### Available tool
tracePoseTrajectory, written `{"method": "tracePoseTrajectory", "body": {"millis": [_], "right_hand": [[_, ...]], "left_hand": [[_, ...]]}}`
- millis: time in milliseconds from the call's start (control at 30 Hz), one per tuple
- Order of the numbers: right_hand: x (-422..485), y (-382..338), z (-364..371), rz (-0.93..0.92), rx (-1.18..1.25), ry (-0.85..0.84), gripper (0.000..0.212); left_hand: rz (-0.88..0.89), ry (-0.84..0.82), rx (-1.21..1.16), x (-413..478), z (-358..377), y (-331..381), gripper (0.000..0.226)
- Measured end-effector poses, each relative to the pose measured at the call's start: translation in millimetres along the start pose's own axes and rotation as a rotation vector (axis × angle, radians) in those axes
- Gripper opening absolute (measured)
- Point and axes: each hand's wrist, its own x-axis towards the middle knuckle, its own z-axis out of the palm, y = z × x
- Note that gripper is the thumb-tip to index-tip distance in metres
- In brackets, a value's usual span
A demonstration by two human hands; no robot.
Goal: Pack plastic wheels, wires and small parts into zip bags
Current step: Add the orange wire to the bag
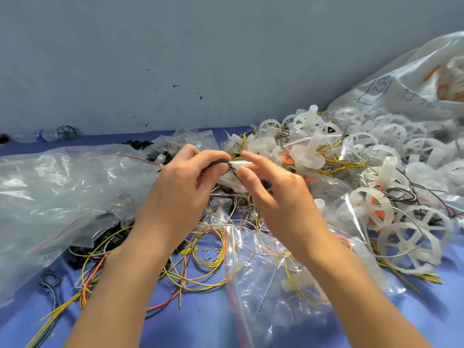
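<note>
Bright, even light fills the table. The clear bags shine with white glare. Shadows are soft. The right hand and the far right wheels look blurry.

We see wheels in frosted translucent white plastic, matt finish. Zip bags: thin clear plastic film, glossy & crinkled. Wires have smooth plastic insulation, mostly yellow/black. Table cover looks smooth, slight sheen. Wall: matt paint, specked. Sack: cloudy plastic film.
</note>
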Motion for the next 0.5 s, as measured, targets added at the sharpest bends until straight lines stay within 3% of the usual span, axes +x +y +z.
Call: {"method": "tracePoseTrajectory", "body": {"millis": [67, 233, 367, 500], "right_hand": [[1, -1, -5, 0.015, 0.079, -0.067, 0.024], [4, 0, -25, 0.025, 0.263, 0.066, 0.020], [3, 10, -41, 0.067, 0.224, 0.111, 0.023], [-1, 14, -39, 0.095, 0.207, 0.117, 0.018]], "left_hand": [[0.055, 0.021, -0.019, 1, 5, 13, 0.017], [0.036, 0.042, -0.101, 5, 12, 27, 0.029], [0.079, -0.043, -0.088, 4, 13, 21, 0.027], [-0.029, 0.038, -0.119, 2, 14, 18, 0.023]]}}
